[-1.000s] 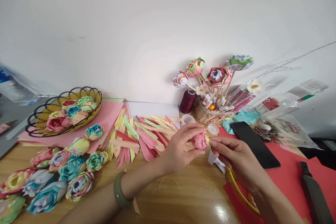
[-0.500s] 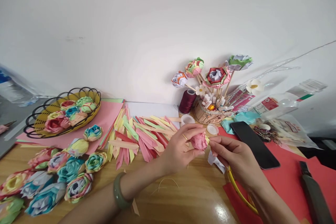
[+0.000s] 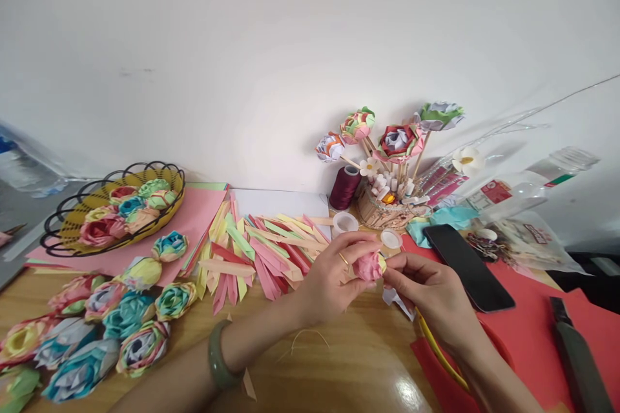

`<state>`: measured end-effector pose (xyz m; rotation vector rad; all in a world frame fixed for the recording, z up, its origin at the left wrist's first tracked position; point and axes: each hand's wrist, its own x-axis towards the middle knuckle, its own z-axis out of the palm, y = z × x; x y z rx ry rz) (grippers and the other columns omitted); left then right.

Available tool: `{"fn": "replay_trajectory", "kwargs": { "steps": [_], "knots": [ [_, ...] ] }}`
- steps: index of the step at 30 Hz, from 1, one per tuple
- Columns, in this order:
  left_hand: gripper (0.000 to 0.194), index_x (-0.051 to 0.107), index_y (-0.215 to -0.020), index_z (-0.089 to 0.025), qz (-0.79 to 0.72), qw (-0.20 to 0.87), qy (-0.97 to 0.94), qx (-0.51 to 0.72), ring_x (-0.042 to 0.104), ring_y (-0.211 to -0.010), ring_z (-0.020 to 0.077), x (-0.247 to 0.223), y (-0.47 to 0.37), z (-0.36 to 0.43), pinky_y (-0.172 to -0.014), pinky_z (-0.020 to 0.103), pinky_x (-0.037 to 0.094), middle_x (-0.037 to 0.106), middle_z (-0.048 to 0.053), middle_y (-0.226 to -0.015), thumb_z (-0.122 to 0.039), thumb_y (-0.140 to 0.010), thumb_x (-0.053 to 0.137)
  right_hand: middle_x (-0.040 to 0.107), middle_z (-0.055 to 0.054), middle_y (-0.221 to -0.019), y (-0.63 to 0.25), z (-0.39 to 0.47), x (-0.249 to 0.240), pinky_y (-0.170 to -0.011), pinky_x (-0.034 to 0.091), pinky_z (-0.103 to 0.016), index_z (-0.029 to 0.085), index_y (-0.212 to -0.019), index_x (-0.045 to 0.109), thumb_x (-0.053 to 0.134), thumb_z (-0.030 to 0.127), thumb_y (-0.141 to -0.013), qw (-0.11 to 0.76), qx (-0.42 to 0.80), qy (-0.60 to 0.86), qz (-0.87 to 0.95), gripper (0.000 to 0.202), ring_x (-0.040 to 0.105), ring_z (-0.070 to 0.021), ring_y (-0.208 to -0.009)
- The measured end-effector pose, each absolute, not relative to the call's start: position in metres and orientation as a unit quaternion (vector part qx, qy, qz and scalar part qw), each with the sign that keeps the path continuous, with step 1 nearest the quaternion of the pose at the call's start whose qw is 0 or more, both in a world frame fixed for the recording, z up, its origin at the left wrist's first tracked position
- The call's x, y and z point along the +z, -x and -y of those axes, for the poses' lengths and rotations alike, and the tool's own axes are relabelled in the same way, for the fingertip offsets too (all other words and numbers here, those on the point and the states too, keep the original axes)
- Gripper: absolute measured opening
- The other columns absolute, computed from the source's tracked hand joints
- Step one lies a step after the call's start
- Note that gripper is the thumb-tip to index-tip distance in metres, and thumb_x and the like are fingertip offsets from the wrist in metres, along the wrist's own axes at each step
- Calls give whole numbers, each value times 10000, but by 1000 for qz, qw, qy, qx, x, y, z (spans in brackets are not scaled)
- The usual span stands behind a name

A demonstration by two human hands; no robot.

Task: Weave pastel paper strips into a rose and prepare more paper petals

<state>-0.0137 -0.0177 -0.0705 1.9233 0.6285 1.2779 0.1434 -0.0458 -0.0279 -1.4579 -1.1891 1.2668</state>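
Between the fingers of my left hand (image 3: 334,274) is a small pink paper flower (image 3: 368,266) with a bit of pale yellow at its right end. A ring and a green bangle are on that hand and wrist. My right hand (image 3: 426,281) pinches the flower's yellow end with thumb and fingertips; what exactly sits in the pinch is hidden. Just below the right hand lie a yellow-handled tool (image 3: 438,355), partly covered by the arm, and a crumpled white paper piece (image 3: 398,303). Folded paper strips (image 3: 271,251) in several colours are heaped left of my hands.
Finished paper flowers (image 3: 128,315) cover the table's left side, beside a yellow basket (image 3: 72,222) of more flowers. A pot (image 3: 387,211) of stemmed flowers, a thread spool (image 3: 345,188) and two small round containers stand at the back. A phone (image 3: 467,268) lies on red paper (image 3: 537,342).
The pink flower has turned slightly in my fingers, and my right fingertips have shifted a little against its yellow end. The view has moved slightly; everything else lies as before.
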Motion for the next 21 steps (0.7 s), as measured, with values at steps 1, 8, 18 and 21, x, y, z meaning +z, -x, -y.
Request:
{"fn": "replay_trajectory", "kwargs": {
  "steps": [1, 8, 18, 21],
  "knots": [
    [514, 460, -1236, -257, -245, 370, -745, 498, 462, -1149, 208, -71, 14, 18, -988, 382, 375, 495, 86, -1210, -122, -756, 586, 522, 22, -477, -144, 45, -29, -368, 253, -183, 155, -613, 624, 743, 436, -577, 419, 508, 582, 477, 307, 358, -51, -394],
    [485, 500, -1206, -248, -262, 593, -602, 466, 472, -1135, 226, -63, 14, 20, -928, 362, 428, 467, 83, -1271, -205, -740, 628, 527, 3, -535, -149, 44, -31, -371, 274, -198, 158, -684, 631, 695, 484, -630, 414, 500, 591, 479, 337, 384, -73, -414],
    [395, 528, -1115, -209, -212, 819, -327, 421, 635, -708, 155, -64, 9, 18, -586, 285, 524, 614, 77, -1025, -434, -791, 535, 611, -21, -648, -151, 53, -28, -464, 381, -233, 224, -758, 680, 581, 396, -774, 440, 347, 560, 611, 199, 489, -130, -514],
    [422, 539, -1073, -160, -219, 832, -309, 407, 621, -589, 149, -65, 7, 18, -496, 264, 510, 649, 65, -826, -478, -799, 498, 650, -31, -726, -148, 52, -29, -501, 402, -244, 228, -882, 695, 547, 383, -802, 417, 346, 559, 628, 229, 507, -134, -542]
  ]
}}
